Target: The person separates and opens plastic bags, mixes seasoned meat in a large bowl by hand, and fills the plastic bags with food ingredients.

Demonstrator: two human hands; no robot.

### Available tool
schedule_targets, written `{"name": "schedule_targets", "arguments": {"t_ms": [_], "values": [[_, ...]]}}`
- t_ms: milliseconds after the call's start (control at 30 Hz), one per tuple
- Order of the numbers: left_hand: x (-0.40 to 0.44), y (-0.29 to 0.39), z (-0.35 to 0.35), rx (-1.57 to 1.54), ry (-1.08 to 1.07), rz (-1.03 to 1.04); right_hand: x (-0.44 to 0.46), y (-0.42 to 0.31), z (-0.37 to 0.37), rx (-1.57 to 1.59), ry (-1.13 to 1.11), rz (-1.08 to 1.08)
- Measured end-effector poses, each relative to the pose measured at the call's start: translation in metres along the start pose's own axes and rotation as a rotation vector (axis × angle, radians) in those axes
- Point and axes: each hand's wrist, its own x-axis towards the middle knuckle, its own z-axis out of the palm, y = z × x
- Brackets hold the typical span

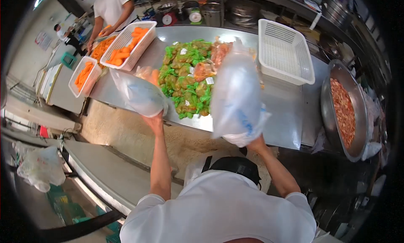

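Note:
My left hand point(155, 120) grips the near end of a clear plastic bag point(136, 91), which stretches up and left over the table's front edge. The fingers are partly hidden by the film. My right hand point(255, 143) is closed at the lower end of a larger bundle of translucent plastic bags point(237, 87) with blue print, blurred by motion. Between the two lies a pile of green-tied bags point(185, 77) with brownish contents, some bearing white labels. Beside it are clear bags with reddish contents point(219, 54).
A white basket point(286, 54) stands on the steel table point(280, 112). A large metal basin point(336, 70) of chopped reddish food is at right. Baskets of carrots point(130, 45) sit at left, where another person point(113, 7) handles carrots. Plastic bags point(40, 165) hang lower left.

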Motion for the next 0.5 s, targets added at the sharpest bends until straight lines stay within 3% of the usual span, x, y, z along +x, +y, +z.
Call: {"name": "schedule_targets", "arguments": {"t_ms": [33,100,167,267,333,367,433,500], "values": [[0.009,-0.006,0.005,-0.003,-0.008,0.045,-0.023,0.012,-0.014,0.043,0.077,0.048],[0.015,-0.009,0.019,-0.072,0.004,0.065,-0.075,0.067,-0.038,-0.324,0.102,0.142],[0.014,0.002,0.032,-0.205,0.038,0.015,-0.109,0.114,-0.055,-0.586,0.079,0.07],[0.012,-0.023,0.037,-0.126,0.032,0.034,-0.106,0.114,-0.079,-0.796,0.052,-0.061],[-0.02,-0.036,0.042,0.187,0.088,-0.049,-0.107,0.133,-0.071,-0.55,0.096,0.015],[-0.034,-0.036,0.046,0.338,0.116,-0.078,-0.075,0.098,-0.062,-0.485,0.12,0.075],[-0.087,0.01,0.052,0.206,-0.015,-0.044,-0.029,0.041,-0.058,-0.093,0.194,0.162],[-0.148,0.071,0.067,0.07,-0.268,-0.049,-0.014,0.065,-0.047,0.078,0.047,0.097]]}}
